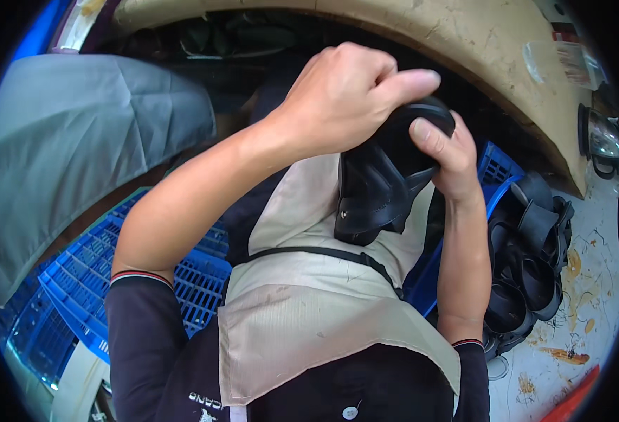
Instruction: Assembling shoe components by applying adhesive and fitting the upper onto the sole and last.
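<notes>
A black sandal [376, 186] with broad straps and a small metal stud hangs tilted over my lap. My right hand [457, 158] grips one end of its sole, the thumb pressed on top and the fingers behind. Across the sandal's upper left side lies my left hand [344, 91], its fingers curled into a fist and its thumb stretched out over the sole's rounded end. What the left fingers hold, if anything, is hidden beneath the hand. A beige apron [309, 281] covers my lap under the sandal.
Several black sandals [527, 281] are heaped at the right on a stained pale surface [590, 281]. Blue plastic crates [91, 267] stand at the left. Grey cloth [98, 126] lies at the upper left. A curved tan table edge [464, 35] runs across the far side, a metal cup [604, 133] beside it.
</notes>
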Action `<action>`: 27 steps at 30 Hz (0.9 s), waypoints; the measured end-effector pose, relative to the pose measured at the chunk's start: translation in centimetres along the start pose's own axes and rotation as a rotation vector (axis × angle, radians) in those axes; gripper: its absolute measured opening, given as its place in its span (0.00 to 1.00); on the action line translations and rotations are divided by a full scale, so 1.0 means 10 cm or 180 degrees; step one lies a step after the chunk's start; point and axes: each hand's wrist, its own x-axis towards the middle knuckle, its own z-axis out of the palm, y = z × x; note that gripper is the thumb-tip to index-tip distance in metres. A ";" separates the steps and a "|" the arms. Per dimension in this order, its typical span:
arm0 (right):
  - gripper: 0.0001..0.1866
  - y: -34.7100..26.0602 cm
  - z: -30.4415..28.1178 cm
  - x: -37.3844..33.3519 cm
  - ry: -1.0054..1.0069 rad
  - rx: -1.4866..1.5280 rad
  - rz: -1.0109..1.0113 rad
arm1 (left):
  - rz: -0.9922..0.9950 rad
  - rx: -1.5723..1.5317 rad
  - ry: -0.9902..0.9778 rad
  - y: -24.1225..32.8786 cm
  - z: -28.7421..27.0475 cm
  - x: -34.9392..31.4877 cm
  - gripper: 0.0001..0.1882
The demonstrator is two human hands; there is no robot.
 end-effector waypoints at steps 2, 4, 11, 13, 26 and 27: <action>0.12 0.11 0.01 0.01 0.0060 -0.0116 0.0055 | 0.0114 0.0357 0.0243 -0.16 0.06 -0.02 0.20; 0.16 0.21 -0.01 0.04 -0.0088 -0.0026 0.0134 | -0.0021 -0.0458 -0.0153 -0.39 0.07 0.06 0.19; 0.12 0.34 0.04 0.06 0.0177 0.0352 0.0101 | -0.0007 -0.1151 -0.0156 -0.69 0.32 0.24 0.17; 0.14 0.29 0.00 0.07 0.0174 0.0314 0.0093 | 0.0000 -0.0994 0.0029 -0.64 0.34 0.19 0.16; 0.20 0.45 -0.12 0.02 0.0192 0.0401 0.0091 | -0.0459 -0.1114 0.0432 -0.77 0.52 0.07 0.15; 0.20 0.47 -0.11 0.01 0.0183 0.0403 0.0091 | -0.0461 -0.1111 0.0440 -0.76 0.52 0.02 0.15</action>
